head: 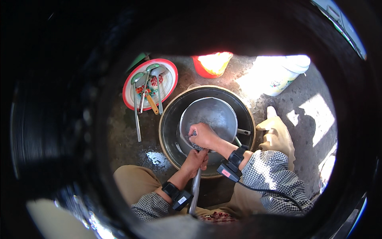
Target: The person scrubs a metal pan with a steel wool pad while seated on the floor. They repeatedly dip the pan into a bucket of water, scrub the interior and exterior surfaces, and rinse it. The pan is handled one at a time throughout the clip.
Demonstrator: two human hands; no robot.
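Observation:
My left hand [198,161] grips the metal handle [195,191] of a round metal pan [213,112], close to where handle and pan meet. Curled around a steel-wool scrubber [195,145], my right hand [203,136] presses at the pan's near left inner side. The pan is tilted inside a large dark basin [170,119] with a tan rim, which holds some water. Another utensil's handle [244,131] sticks out from under the pan on the right; what it belongs to is hidden.
At the upper left lies a red-rimmed enamel tray [126,97] with several ladles [159,70]. A red bucket [204,68] stands beyond the basin, a white lidded bucket [280,80] at the upper right. White residue [157,158] marks the floor left of the basin. My knees flank it.

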